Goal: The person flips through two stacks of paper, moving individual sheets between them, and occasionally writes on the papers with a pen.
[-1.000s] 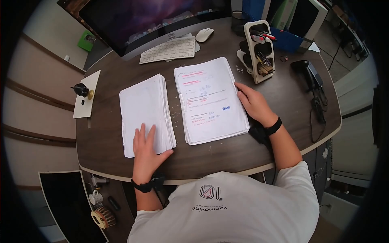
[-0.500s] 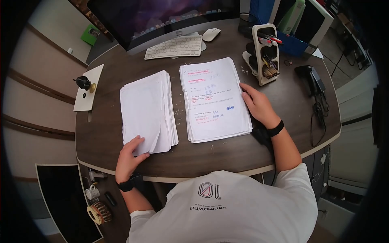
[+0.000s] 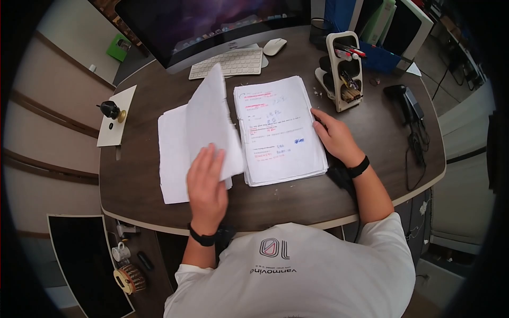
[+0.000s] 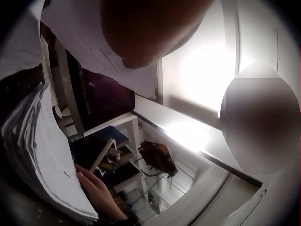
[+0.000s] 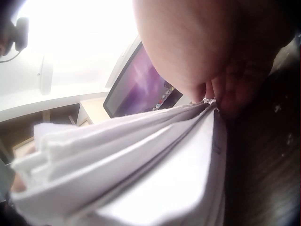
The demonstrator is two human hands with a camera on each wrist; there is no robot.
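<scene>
In the head view, my left hand (image 3: pixel 207 185) has its fingers extended against lifted white sheets (image 3: pixel 209 119), which stand tilted above the left paper stack (image 3: pixel 174 159); its thumb is hidden. In the left wrist view, part of that hand (image 4: pixel 153 28) blocks the top beside a sheet. My right hand (image 3: pixel 339 140) rests at the right edge of the printed stack (image 3: pixel 281 138), fingers loosely extended. This stack bears red and blue handwriting. Up close in the right wrist view, the right hand (image 5: pixel 202 42) touches the layered page edges (image 5: pixel 164 155).
Behind the papers stand a keyboard (image 3: pixel 225 63), a mouse (image 3: pixel 274 46) and a monitor (image 3: pixel 212 26). A pen holder (image 3: pixel 342 71) is beyond the right hand, with a black corded device (image 3: pixel 405 106) farther right. A white board (image 3: pixel 116 116) lies at the left.
My left hand has moved right and away from the body, and sheets at the left stack have risen and swung rightward. The right hand stays at the printed stack's edge.
</scene>
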